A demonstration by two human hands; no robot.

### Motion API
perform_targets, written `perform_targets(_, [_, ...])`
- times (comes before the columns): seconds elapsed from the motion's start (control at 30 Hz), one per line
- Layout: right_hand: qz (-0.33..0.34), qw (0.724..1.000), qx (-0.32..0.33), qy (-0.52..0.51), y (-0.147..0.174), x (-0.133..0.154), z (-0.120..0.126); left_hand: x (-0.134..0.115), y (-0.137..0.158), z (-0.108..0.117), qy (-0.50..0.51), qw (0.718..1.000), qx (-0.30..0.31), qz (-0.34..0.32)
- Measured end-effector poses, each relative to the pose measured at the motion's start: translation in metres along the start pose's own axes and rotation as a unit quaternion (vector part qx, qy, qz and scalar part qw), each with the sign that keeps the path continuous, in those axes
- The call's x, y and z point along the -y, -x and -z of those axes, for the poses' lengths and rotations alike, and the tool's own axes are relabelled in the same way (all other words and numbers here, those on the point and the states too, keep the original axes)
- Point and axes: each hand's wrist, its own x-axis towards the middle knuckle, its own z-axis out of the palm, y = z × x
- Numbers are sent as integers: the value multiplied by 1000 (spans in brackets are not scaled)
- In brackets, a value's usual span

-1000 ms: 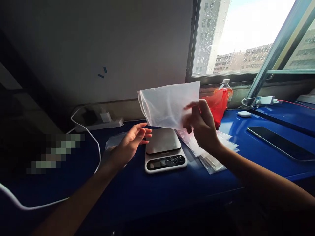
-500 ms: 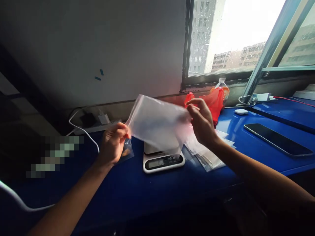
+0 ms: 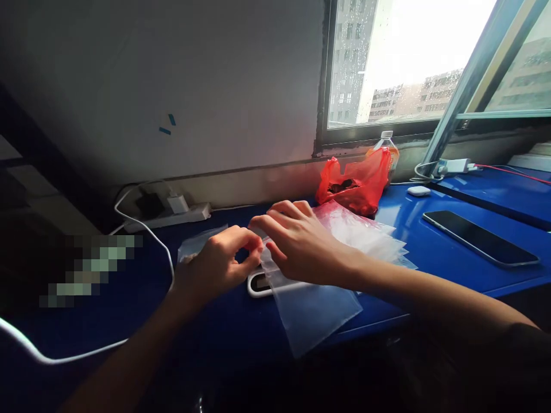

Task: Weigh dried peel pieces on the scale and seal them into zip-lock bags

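A clear plastic bag (image 3: 316,315) hangs slanting down to the right, over the front of a white kitchen scale (image 3: 258,285), most of which is hidden. My left hand (image 3: 219,258) pinches the bag's upper edge between thumb and forefinger. Right beside it, my right hand (image 3: 297,244) is closed at the same edge, thumb below and fingers curled over; its fingertips are partly hidden. Behind my left hand lies another clear bag (image 3: 202,241) with something brownish in it. A fanned stack of clear bags (image 3: 365,232) spreads out past my right wrist.
A red plastic bag (image 3: 361,183) with dark contents stands by the wall, a bottle (image 3: 390,143) behind it. To the right lie a phone (image 3: 477,238) and a white case (image 3: 418,191). A power strip (image 3: 189,215) and white cable (image 3: 150,229) are on the left of the blue table (image 3: 232,338).
The bag was stretched wide between both hands above the scale. My right hand has come left to my left hand, and the bag now hangs down to the right.
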Motion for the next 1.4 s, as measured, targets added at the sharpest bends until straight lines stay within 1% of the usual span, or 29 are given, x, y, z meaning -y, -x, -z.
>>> perform_targets(0.07, [-21,998,57,-17,-8,2,2,-2,1,-1,-20,998,-33,-42])
perform_targets(0.13, [-34,995,86,-29,-14,3,1,-4,2,-1,-16,996,-65,-66])
perform_targets(0.2, [-37,995,85,-27,-17,4,0,-4,1,-1,-2,994,-82,-66])
perform_targets(0.3, [-39,996,75,-27,-19,5,-2,-3,1,0,0,994,-89,-56])
perform_targets(0.37, [-40,995,87,-38,-18,4,-1,-4,1,1,-20,996,-68,-57])
perform_targets(0.43, [-41,991,119,-49,-14,2,1,-6,1,2,-36,996,-11,-76])
perform_targets(0.5, [-46,986,148,-62,-9,-1,6,-10,1,5,-32,993,54,-105])
perform_targets(0.53, [-53,984,158,-68,-6,-3,9,-12,1,7,-24,990,74,-118])
perform_targets(0.6, [-72,981,163,-77,0,-7,15,-16,0,13,-4,988,87,-131])
perform_targets(0.7, [-81,984,137,-81,6,-13,25,-20,-2,25,39,988,85,-121])
perform_targets(0.83, [-56,991,94,-76,10,-27,35,-18,-4,38,93,990,78,-77])
perform_targets(0.9, [-53,993,70,-81,12,-41,39,-14,-4,41,106,990,74,-57])
perform_targets(0.97, [-59,995,37,-69,16,-60,41,-5,-2,45,115,990,69,-39])
perform_targets(1.03, [-95,994,-18,-50,23,-81,40,7,-1,48,135,990,40,-17])
perform_targets(1.1, [-161,981,-82,-67,32,-97,35,21,-1,50,159,987,-22,20])
perform_targets(1.13, [-191,970,-105,-104,37,-100,32,26,-1,50,170,983,-53,42])
perform_targets(1.17, [-212,958,-111,-158,40,-99,27,31,-2,48,182,978,-75,63])
perform_targets(1.2, [-223,944,-100,-222,42,-95,23,33,-3,45,192,974,-86,84])
perform_targets(1.23, [-225,928,-78,-286,42,-89,19,34,-4,40,204,970,-85,102])
perform_targets(1.3, [-218,893,-32,-392,41,-74,15,30,-6,28,224,965,-55,127])
perform_targets(1.33, [-216,877,-17,-429,40,-67,14,27,-7,22,228,964,-36,130])
perform_targets(1.4, [-217,854,-10,-473,38,-61,15,19,-8,12,219,968,-7,124])
